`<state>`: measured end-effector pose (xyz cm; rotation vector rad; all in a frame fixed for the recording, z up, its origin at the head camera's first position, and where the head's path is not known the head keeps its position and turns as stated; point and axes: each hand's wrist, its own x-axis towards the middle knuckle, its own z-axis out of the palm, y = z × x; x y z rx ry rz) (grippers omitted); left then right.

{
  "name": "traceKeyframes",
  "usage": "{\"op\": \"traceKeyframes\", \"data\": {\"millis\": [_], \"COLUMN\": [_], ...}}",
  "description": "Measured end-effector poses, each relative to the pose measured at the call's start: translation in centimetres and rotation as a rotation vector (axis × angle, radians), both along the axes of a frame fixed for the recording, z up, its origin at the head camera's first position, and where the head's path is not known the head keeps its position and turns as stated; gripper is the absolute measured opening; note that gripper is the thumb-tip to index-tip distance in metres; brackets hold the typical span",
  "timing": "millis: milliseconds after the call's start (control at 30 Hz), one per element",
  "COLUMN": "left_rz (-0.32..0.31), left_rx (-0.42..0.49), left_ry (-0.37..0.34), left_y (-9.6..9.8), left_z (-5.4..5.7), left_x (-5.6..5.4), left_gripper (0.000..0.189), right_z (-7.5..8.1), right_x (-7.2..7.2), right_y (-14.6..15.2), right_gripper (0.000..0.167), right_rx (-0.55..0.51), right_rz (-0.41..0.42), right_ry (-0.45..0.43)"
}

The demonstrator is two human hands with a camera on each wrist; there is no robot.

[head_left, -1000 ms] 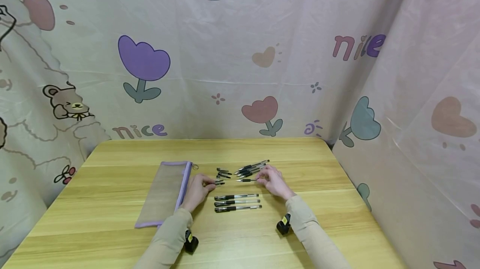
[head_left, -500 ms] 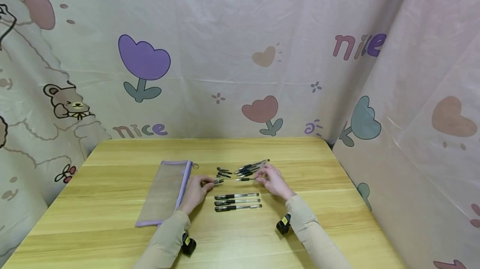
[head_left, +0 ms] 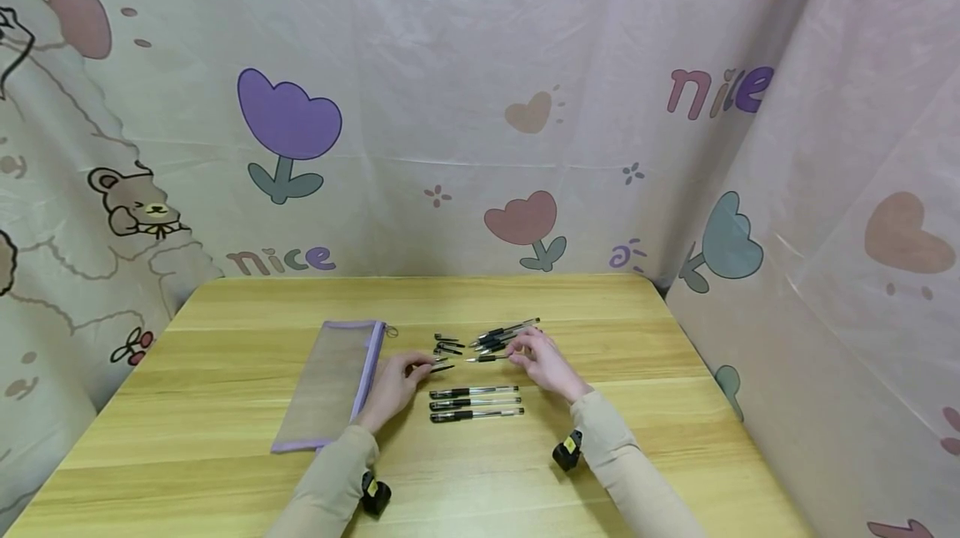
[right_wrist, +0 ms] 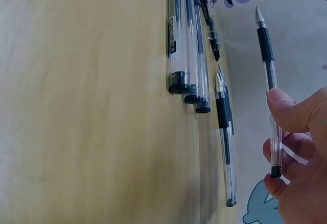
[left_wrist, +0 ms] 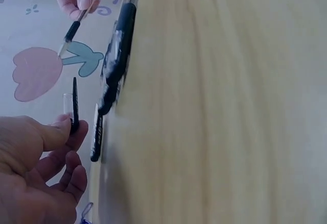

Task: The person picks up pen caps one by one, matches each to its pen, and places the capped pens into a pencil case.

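Observation:
My left hand (head_left: 393, 385) pinches a pen cap (left_wrist: 75, 104), clear with a black clip, between thumb and forefinger. My right hand (head_left: 545, 363) grips an uncapped gel pen (right_wrist: 271, 81) by its clear barrel, its metal tip pointing left toward the cap. In the head view a short gap separates the pen tip from the cap. Behind the hands, several loose caps (head_left: 447, 346) lie beside a small pile of uncapped pens (head_left: 498, 336). Three capped pens (head_left: 472, 404) lie in a row nearer the body.
A mesh zip pouch (head_left: 324, 388) with purple edging lies flat left of my left hand. The wooden table (head_left: 187, 404) meets a patterned cloth backdrop (head_left: 420, 213) at its far edge, and more cloth hangs at the sides. A black camera is strapped to each wrist.
The pen in my right hand has shifted slightly left, toward the cap. In my left fingers the cap has turned, so its black clip now slants. The pens on the table have stayed put.

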<state>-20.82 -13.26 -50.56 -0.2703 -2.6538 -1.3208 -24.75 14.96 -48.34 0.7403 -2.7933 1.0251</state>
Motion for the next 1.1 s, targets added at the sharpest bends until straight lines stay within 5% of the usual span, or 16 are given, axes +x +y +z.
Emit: {"op": "traceKeyframes", "data": {"millis": [467,1100], "left_rz": [-0.049,-0.061], "left_rx": [0.049,0.063], "left_ry": [-0.020,-0.037], "left_y": [0.8,1.1], "left_z": [1.2,1.1], "left_x": [0.2,0.1], "left_gripper": [0.017,0.017], "right_z": [0.4,0.4], "right_x": [0.4,0.3], "right_y": [-0.7,-1.1], "right_gripper": [0.006,0.006], "right_rx": [0.005,0.011], "right_rz": [0.041,0.043], "right_ry": [0.040,0.054]}}
